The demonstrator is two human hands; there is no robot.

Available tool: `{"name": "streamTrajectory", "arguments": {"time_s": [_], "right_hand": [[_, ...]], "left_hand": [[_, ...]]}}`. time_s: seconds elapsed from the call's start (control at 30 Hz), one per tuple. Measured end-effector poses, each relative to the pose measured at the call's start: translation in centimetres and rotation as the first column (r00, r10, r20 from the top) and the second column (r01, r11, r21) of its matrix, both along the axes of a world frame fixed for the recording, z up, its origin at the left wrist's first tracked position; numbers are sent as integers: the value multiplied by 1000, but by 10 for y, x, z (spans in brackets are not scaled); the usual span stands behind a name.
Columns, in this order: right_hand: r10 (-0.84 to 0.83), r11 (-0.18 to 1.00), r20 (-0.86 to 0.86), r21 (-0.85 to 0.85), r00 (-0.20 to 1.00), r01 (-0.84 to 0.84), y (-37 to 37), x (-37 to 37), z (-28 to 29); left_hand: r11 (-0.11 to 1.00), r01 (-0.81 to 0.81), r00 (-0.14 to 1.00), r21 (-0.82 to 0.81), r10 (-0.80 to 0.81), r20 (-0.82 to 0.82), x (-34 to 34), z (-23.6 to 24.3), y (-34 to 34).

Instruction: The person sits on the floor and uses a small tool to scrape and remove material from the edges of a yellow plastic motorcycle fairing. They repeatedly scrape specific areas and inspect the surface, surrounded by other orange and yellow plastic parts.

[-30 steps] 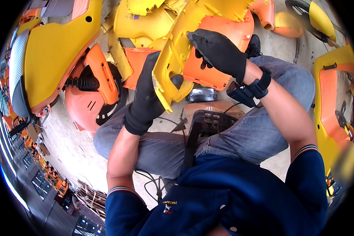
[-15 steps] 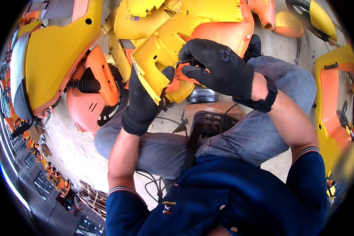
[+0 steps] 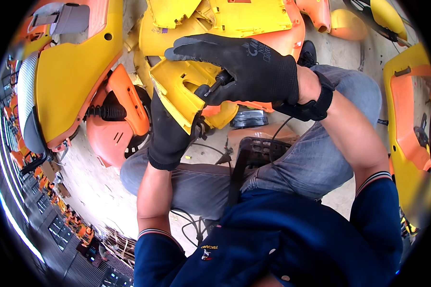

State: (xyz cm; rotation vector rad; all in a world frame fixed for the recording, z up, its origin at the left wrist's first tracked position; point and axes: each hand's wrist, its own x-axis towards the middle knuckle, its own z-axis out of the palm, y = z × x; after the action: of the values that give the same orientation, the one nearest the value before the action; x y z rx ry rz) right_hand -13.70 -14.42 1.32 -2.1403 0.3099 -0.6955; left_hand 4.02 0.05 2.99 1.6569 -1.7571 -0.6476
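Observation:
My left hand [image 3: 170, 136], in a black glove, grips a yellow plastic panel [image 3: 175, 91] by its lower left edge, the thumb over its near side. My gloved right hand [image 3: 258, 71] lies over the panel's right part, its fingers stretched out to the left. Between its thumb and palm sits a short dark tool [image 3: 221, 79] with a rod-like end pointing down toward the left thumb; its exact kind is unclear. The panel is tilted above my crossed legs, and my right hand covers part of it.
More yellow panels [image 3: 249, 19] lie piled beyond my hands, with orange parts among them. A yellow and orange scooter body [image 3: 72, 71] stands at left, another yellow body piece [image 3: 400, 143] at right. A clear lamp unit [image 3: 248, 118] and cables lie before my legs.
My right hand has opened its fingers from a pinch and stretched them leftward over the panel, the tool now lying against the palm. The panel has moved slightly left and down with my left hand.

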Motion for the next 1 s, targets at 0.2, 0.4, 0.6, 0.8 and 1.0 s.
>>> {"name": "streamTrajectory", "arguments": {"time_s": [0.2,0.4,0.6,0.8,1.0], "right_hand": [[71,990,15,123,997,-73,-2,-2,6],[13,981,-12,195,1000,-11,-5,-5,-1],[2,962,5,274,1000,-4,-8,-7,-4],[-25,890,27,455,999,10,-8,-2,-2],[-57,947,46,318,997,39,-2,-3,-12]], "left_hand": [[989,-107,987,102,118,-110,-6,9,-2],[998,-48,990,51,54,-132,-3,12,-10],[936,-121,742,330,306,-597,4,11,-3],[967,-25,437,253,238,-867,20,-2,4],[984,149,972,-99,-127,199,30,-4,2]]}}
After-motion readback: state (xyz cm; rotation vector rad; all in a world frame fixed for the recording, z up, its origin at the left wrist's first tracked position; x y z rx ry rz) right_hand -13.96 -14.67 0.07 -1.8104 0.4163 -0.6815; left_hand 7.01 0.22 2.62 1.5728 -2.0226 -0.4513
